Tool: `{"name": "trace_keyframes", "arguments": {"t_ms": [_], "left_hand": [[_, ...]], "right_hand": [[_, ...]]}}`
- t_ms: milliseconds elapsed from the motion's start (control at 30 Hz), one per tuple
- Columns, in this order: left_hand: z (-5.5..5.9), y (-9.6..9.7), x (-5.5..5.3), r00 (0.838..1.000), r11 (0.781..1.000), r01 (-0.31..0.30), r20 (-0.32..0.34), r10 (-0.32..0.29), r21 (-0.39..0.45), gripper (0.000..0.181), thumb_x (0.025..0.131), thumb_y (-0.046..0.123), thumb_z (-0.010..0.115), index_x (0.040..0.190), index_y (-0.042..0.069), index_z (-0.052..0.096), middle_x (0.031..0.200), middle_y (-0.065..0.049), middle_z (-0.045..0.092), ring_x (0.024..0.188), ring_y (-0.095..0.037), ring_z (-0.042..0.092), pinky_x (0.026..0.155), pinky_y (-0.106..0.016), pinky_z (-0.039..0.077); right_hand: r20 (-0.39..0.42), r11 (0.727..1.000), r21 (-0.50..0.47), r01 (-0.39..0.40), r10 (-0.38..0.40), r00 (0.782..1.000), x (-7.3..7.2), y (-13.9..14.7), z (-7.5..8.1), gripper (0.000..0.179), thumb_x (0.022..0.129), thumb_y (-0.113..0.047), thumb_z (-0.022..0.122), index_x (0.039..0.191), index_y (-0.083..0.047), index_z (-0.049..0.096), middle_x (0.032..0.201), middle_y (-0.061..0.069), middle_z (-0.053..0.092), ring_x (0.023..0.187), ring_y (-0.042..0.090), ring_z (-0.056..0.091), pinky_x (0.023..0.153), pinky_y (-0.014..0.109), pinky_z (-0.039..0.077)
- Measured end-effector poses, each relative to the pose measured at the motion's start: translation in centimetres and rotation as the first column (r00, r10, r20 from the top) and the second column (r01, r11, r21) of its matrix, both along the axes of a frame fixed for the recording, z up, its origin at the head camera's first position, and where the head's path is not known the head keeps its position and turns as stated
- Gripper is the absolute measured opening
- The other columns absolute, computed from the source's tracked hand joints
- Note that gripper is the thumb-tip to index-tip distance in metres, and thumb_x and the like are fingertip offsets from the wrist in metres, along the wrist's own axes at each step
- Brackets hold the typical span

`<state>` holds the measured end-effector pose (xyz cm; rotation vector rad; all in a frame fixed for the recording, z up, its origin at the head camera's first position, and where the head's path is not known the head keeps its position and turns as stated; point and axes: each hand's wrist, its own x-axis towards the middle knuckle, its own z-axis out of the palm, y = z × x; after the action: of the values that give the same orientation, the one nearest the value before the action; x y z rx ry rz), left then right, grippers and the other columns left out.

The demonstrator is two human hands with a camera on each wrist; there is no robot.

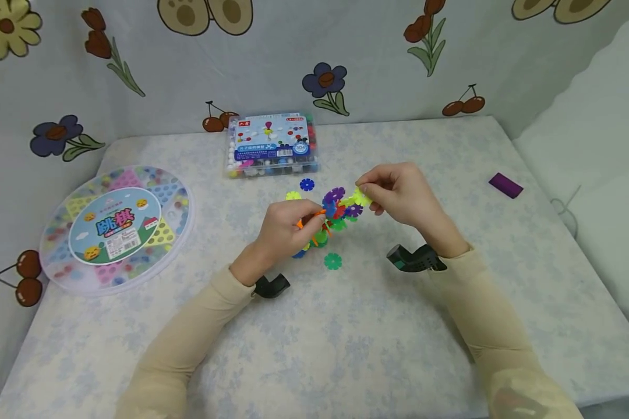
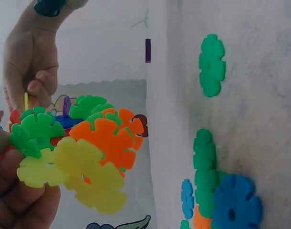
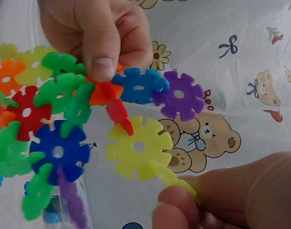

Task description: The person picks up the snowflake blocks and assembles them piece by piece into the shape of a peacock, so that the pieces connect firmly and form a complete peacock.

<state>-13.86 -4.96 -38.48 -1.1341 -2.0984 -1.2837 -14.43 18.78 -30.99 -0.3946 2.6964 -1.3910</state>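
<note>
Between both hands, above the table, is a joined cluster of notched plastic snowflake discs (image 3: 58,151) in red, green, blue, orange, purple and yellow. My left hand (image 1: 288,230) grips the cluster, its thumb on an orange disc (image 3: 98,95). From the other side my right hand (image 1: 400,195) pinches a yellow disc (image 3: 171,177) between thumb and finger. That disc meets a larger yellow disc (image 3: 138,147), which touches a red one (image 3: 118,110). In the left wrist view, yellow and orange discs (image 2: 105,138) stick out beyond the left fingers (image 2: 36,210).
Loose discs lie below the hands, among them a green one (image 1: 333,261) and a blue one (image 1: 307,184). A round Chinese checkers box (image 1: 180,256) stands at left, a clear box of plastic pieces (image 1: 272,145) at the back. A purple object (image 1: 505,185) lies at right.
</note>
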Motion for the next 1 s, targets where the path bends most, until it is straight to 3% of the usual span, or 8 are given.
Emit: {"name": "trace_keyframes", "arguments": {"t_ms": [167, 367, 500, 600, 667, 833, 1000], "left_hand": [[-0.1, 0.5, 0.3, 1.000, 1.000, 0.023, -0.007, -0.023, -0.020, 0.007, 0.087, -0.004, 0.067, 0.082, 0.000, 0.070, 0.065, -0.007, 0.064, 0.055, -0.015, 0.054, 0.055, -0.028, 0.052], [0.3, 0.2, 0.2, 1.000, 1.000, 0.017, 0.021, -0.016, -0.026, 0.008, 0.089, -0.002, 0.068, 0.083, 0.000, 0.071, 0.069, -0.008, 0.067, 0.058, -0.014, 0.057, 0.055, -0.029, 0.052], [0.4, 0.0, -0.1, 0.999, 1.000, 0.004, 0.055, -0.004, 0.001, 0.006, 0.089, -0.004, 0.069, 0.085, -0.001, 0.073, 0.076, -0.010, 0.072, 0.062, -0.016, 0.062, 0.058, -0.030, 0.054], [0.2, 0.0, 0.0, 0.998, 1.000, 0.000, 0.069, -0.001, 0.016, 0.006, 0.088, -0.005, 0.069, 0.085, -0.001, 0.073, 0.077, -0.011, 0.073, 0.063, -0.017, 0.064, 0.059, -0.029, 0.055], [0.0, 0.0, 0.0, 0.997, 0.999, -0.005, 0.079, 0.002, 0.032, 0.007, 0.087, -0.005, 0.068, 0.084, -0.001, 0.073, 0.075, -0.011, 0.073, 0.063, -0.018, 0.065, 0.058, -0.028, 0.055], [-0.2, 0.2, 0.1, 0.996, 0.997, -0.028, 0.083, 0.021, 0.075, 0.008, 0.087, -0.003, 0.066, 0.080, -0.001, 0.070, 0.070, -0.012, 0.071, 0.059, -0.018, 0.065, 0.055, -0.027, 0.054], [-0.1, 0.4, 0.1, 0.997, 0.994, -0.038, 0.064, 0.032, 0.099, 0.008, 0.085, -0.003, 0.065, 0.079, -0.001, 0.070, 0.067, -0.012, 0.071, 0.058, -0.019, 0.066, 0.054, -0.027, 0.054]], "right_hand": [[-0.018, 0.999, -0.024, 0.035, -0.035, 0.999, 0.2, -0.1, 0.0, 0.016, 0.099, -0.008, 0.064, 0.103, 0.003, 0.075, 0.084, 0.019, 0.070, 0.057, 0.012, 0.061, 0.057, 0.022, 0.056], [-0.055, 1.000, -0.017, 0.019, -0.020, 0.998, 0.0, 0.2, 0.1, 0.017, 0.100, -0.011, 0.064, 0.104, 0.001, 0.076, 0.076, 0.017, 0.067, 0.057, 0.014, 0.058, 0.054, 0.023, 0.053], [-0.039, 0.997, -0.057, 0.049, -0.051, 0.998, -0.1, 0.8, 0.5, 0.019, 0.100, -0.015, 0.065, 0.105, 0.000, 0.075, 0.073, 0.006, 0.065, 0.057, 0.014, 0.055, 0.052, 0.023, 0.049], [-0.080, 0.987, -0.122, 0.103, -0.114, 0.990, -0.1, 0.8, 0.4, 0.019, 0.099, -0.014, 0.066, 0.105, 0.000, 0.076, 0.073, -0.003, 0.065, 0.056, 0.011, 0.055, 0.051, 0.021, 0.048], [-0.129, 0.980, -0.164, 0.116, -0.138, 0.982, -0.1, 0.5, 0.1, 0.017, 0.098, -0.012, 0.067, 0.104, 0.001, 0.077, 0.075, -0.001, 0.069, 0.055, 0.009, 0.056, 0.051, 0.020, 0.049], [-0.257, 0.975, -0.205, 0.090, -0.143, 0.956, 0.3, -0.4, -0.5, 0.014, 0.095, -0.004, 0.068, 0.100, 0.003, 0.078, 0.080, 0.018, 0.073, 0.052, 0.004, 0.059, 0.053, 0.018, 0.053], [-0.306, 0.972, -0.216, 0.091, -0.156, 0.939, 0.5, -0.8, -0.7, 0.012, 0.094, -0.001, 0.068, 0.098, 0.005, 0.078, 0.079, 0.023, 0.074, 0.051, 0.000, 0.058, 0.053, 0.015, 0.052]]}}
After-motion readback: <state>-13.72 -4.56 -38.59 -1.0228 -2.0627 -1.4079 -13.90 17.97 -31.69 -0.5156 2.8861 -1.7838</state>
